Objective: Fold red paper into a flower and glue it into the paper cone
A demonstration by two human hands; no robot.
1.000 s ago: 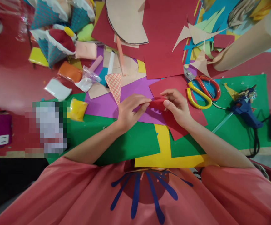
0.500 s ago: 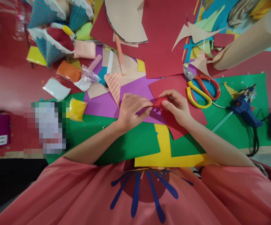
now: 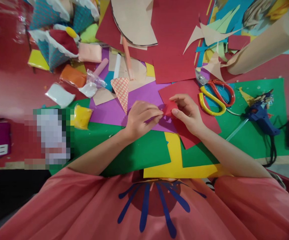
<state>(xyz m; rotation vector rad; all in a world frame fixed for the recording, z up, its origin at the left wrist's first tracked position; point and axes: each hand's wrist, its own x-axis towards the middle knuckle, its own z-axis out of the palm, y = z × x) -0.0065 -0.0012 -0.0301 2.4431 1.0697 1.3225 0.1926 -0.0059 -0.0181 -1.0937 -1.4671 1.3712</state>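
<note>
A small red paper piece [image 3: 168,108] is held between my two hands, above purple and red sheets. My left hand [image 3: 141,118] pinches its left tip between thumb and fingers. On its right side, my right hand [image 3: 187,112] grips it with the thumb below and curved fingers above. Just left of my left hand lies a small cone with an orange lattice pattern [image 3: 121,91]. Scissors with yellow and red handles [image 3: 213,95] rest to the right of my right hand. Under my hands are a purple sheet [image 3: 109,112] and a red sheet [image 3: 191,138].
A blue glue gun [image 3: 261,116] with a cable lies on green paper [image 3: 139,150] at right. Bagged clay packs, including an orange one [image 3: 73,76], and blue cones [image 3: 57,50] sit at upper left. A beige paper roll [image 3: 264,46] and scraps are at upper right.
The red piece has tilted slightly and shows more of its surface. My right hand's fingers and thumb have shifted slightly left; my left hand is nearly still.
</note>
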